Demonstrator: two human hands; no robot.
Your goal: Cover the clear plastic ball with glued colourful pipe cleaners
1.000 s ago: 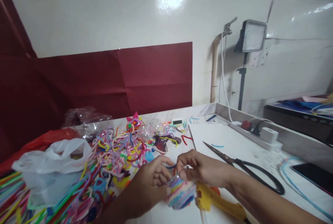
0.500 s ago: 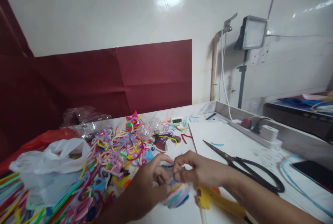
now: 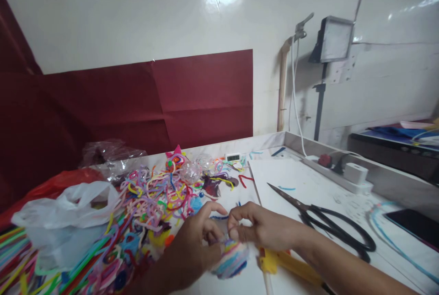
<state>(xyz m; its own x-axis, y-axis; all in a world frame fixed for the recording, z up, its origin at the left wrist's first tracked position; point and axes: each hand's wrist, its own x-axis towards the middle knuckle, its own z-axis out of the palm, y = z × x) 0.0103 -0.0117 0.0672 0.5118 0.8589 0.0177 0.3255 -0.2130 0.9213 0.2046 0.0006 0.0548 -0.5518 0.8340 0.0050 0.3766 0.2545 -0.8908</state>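
Striped ball [image 3: 232, 262] below and between both hands: left hand [image 3: 196, 242] grasps its side, right hand [image 3: 255, 227] pinches its top. Stripes slant up rightward; long axis indistinct.

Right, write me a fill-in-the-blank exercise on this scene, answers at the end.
1. The left hand and right hand are both at the striped ball; the ____ one is nearer the scissors.
2. The glue gun has a ____ body.
3. In the picture, the white bag lies to the ____ of the left hand.
4. The scissors' handles are ____.

Missing words: right; yellow; left; black.
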